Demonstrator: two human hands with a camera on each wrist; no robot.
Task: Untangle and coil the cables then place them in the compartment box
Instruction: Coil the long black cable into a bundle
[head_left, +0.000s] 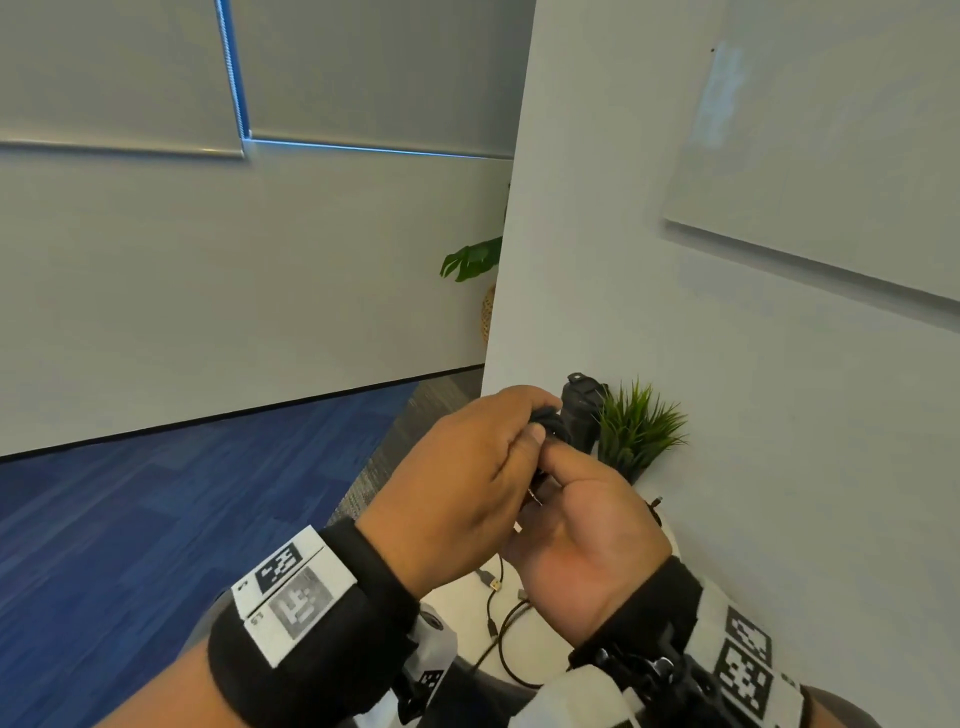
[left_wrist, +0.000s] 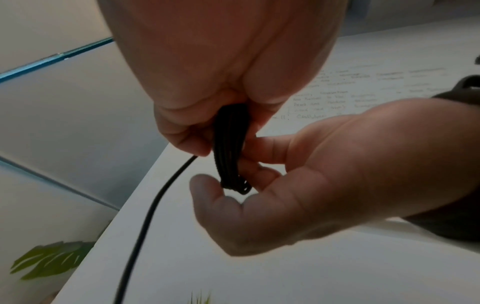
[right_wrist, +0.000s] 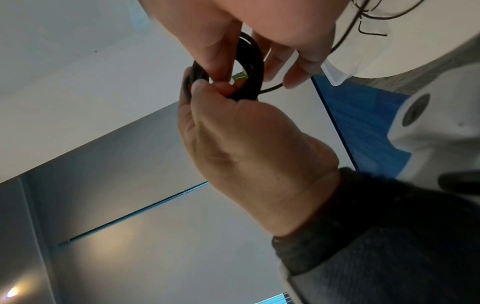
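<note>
L hand (head_left: 457, 478) & R hand (head_left: 587, 540) both pinch the coiled black cable (left_wrist: 231, 150) mid-air, fingers curled round its loops; loose tail (left_wrist: 145, 224) hangs to 7 o'clock. More cables (head_left: 506, 618) lie on white table (head_left: 457, 603) at 6 o'clock.

The coiled cable (right_wrist: 249, 67) is black, the carpet (head_left: 156, 519) blue (faintly striped), the small plant (head_left: 639, 426) green.

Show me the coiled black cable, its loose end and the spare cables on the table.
coiled black cable (left_wrist: 230, 148), left wrist view, middle of the bundled loops.
loose end (left_wrist: 153, 205), left wrist view, the single hanging strand.
spare cables (head_left: 506, 618), head view, loop lying on the white table.
</note>
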